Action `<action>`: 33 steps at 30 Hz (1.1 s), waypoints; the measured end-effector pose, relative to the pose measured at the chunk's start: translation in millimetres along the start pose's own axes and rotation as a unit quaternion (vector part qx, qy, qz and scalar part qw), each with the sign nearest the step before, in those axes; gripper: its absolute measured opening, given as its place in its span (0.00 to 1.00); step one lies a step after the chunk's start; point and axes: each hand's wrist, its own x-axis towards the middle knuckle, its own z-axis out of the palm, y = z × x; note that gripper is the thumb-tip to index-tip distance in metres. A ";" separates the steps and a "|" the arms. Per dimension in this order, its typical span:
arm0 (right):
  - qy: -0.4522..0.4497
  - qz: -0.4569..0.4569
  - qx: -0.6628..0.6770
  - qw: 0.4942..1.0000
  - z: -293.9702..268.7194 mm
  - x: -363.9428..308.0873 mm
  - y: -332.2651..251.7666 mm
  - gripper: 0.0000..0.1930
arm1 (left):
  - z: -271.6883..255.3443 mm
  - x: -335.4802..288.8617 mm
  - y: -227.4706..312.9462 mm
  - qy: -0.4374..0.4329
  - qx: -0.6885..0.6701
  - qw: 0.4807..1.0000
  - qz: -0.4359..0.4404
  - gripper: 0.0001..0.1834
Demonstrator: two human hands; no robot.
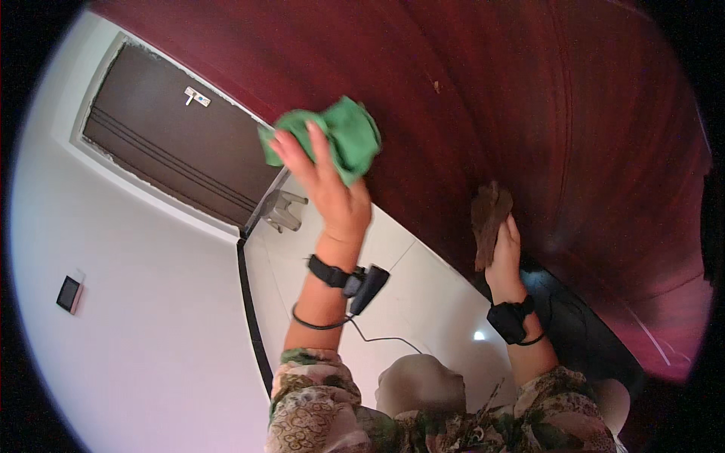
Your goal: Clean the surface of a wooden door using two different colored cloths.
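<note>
My left hand (326,185) holds a crumpled green cloth (351,136) at the left edge of a large dark red wood-grain surface (468,98). Two of its fingers stretch over the cloth, slightly blurred, and the thumb is hidden. Lower and to the right, my right hand (507,253) has a bunched brown cloth (491,215) against the same surface. Part of that hand's fingers lies hidden behind the brown cloth. Each wrist wears a black strapped device, and a cable hangs from the left one.
A brown door (166,128) in a white wall stands at the far left, with a small grey stool (285,210) beside it. Pale floor tiles (408,257) run along the red surface's edge. A dark glossy panel (574,317) lies below my right hand. A small dark screen (69,293) hangs on the wall.
</note>
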 end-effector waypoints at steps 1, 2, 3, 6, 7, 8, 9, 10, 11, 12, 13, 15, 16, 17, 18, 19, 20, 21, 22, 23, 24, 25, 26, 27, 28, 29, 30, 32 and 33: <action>0.002 -0.009 -0.006 1.000 -4.4 1.4 1.0 0.21 | -6.1 22.4 4.4 -0.010 0.042 0.999 0.015 0.32; 0.000 -0.008 -0.001 1.000 -2.0 0.4 0.8 0.21 | -16.2 46.9 4.1 -0.011 0.084 0.996 0.041 0.33; 0.005 -0.007 0.006 1.000 -3.0 -0.3 -0.9 0.21 | -19.0 64.6 8.9 -0.014 0.101 0.993 0.053 0.34; 0.002 -0.005 0.026 1.000 -0.5 -2.1 1.7 0.21 | -26.3 74.0 16.0 -0.061 0.169 0.981 0.069 0.36; -0.005 -0.012 0.035 0.999 1.3 -2.0 1.5 0.21 | -29.8 73.2 19.5 -0.100 0.214 0.969 0.071 0.37; -0.004 -0.013 0.038 0.999 3.8 -2.7 -1.2 0.21 | -33.8 68.1 22.2 -0.134 0.230 0.961 0.072 0.39; 0.010 -0.002 0.042 0.999 6.8 -3.3 -5.5 0.20 | -33.8 59.0 23.6 -0.166 0.206 0.961 0.080 0.40; 0.023 0.009 0.047 0.999 9.4 -3.6 -7.9 0.19 | -33.8 48.0 25.0 -0.197 0.185 0.959 0.088 0.41; 0.024 0.008 0.050 0.998 10.0 -2.8 -9.1 0.19 | -32.5 36.3 26.9 -0.242 0.181 0.947 0.106 0.39; 0.026 0.001 0.056 0.998 8.1 -2.7 -11.9 0.19 | -30.7 24.2 31.1 -0.286 0.175 0.934 0.123 0.37; 0.026 -0.006 0.063 0.998 7.5 -3.3 -14.5 0.19 | -31.9 14.0 37.3 -0.319 0.166 0.921 0.150 0.37; 0.033 -0.004 0.070 0.997 8.1 -4.9 -17.7 0.19 | -35.5 5.1 42.8 -0.361 0.162 0.896 0.201 0.35; 0.038 0.000 0.072 0.997 9.4 -5.0 -18.8 0.18 | -36.9 7.1 39.5 -0.361 0.161 0.896 0.201 0.35; 0.039 -0.001 0.072 0.997 13.1 -5.7 -20.8 0.18 | -39.8 12.7 33.0 -0.392 0.149 0.890 0.182 0.36; 0.040 0.007 0.075 0.996 19.2 -7.2 -26.0 0.18 | -42.6 23.0 28.6 -0.422 0.139 0.881 0.164 0.38; 0.043 0.013 0.077 0.996 21.6 -8.3 -30.6 0.18 | -41.4 41.6 27.1 -0.353 0.176 0.895 0.208 0.37; 0.044 0.012 0.079 0.996 21.7 -8.3 -30.9 0.18 | -41.0 62.2 28.1 -0.316 0.207 0.902 0.208 0.36; 0.052 0.009 0.072 0.996 17.8 -7.9 -31.9 0.18 | -37.3 82.3 26.2 -0.278 0.194 0.920 0.194 0.37; 0.060 0.009 0.065 0.996 12.8 -6.2 -29.7 0.19 | -36.9 100.5 34.1 -0.252 0.241 0.920 0.181 0.37; 0.067 0.011 0.066 0.996 8.8 -4.0 -24.6 0.19 | -32.8 110.4 32.1 -0.219 0.238 0.933 0.155 0.38; 0.048 0.015 0.061 0.997 8.3 -2.5 -22.7 0.19 | -30.4 121.9 30.8 -0.191 0.301 0.920 0.165 0.36; 0.030 0.018 0.056 0.998 7.0 -1.6 -21.9 0.20 | -23.6 121.5 32.1 -0.179 0.321 0.914 0.170 0.34; 0.034 0.018 0.056 0.998 5.7 -1.9 -21.7 0.20 | -15.1 116.2 35.3 -0.167 0.340 0.909 0.175 0.33; 0.021 0.005 0.045 0.999 7.6 -1.1 -23.5 0.20 | -8.5 109.1 40.0 -0.187 0.330 0.909 0.173 0.33; 0.012 -0.007 0.032 0.999 9.2 -0.8 -22.3 0.20 | 1.0 95.2 42.4 -0.210 0.318 0.909 0.170 0.34; 0.016 -0.008 0.033 0.999 10.7 -0.5 -23.2 0.20 | 10.5 79.9 47.4 -0.241 0.335 0.893 0.177 0.34; 0.005 -0.026 0.050 0.998 16.1 0.1 -22.0 0.20 | 18.3 62.6 50.0 -0.270 0.314 0.895 0.166 0.34; 0.008 -0.045 0.060 0.997 19.7 -1.4 -27.0 0.20 | 37.3 25.4 56.6 -0.358 0.287 0.868 0.192 0.32; 0.012 -0.043 0.065 0.997 23.9 -2.4 -32.8 0.20 | 40.5 9.8 59.8 -0.375 0.257 0.868 0.199 0.31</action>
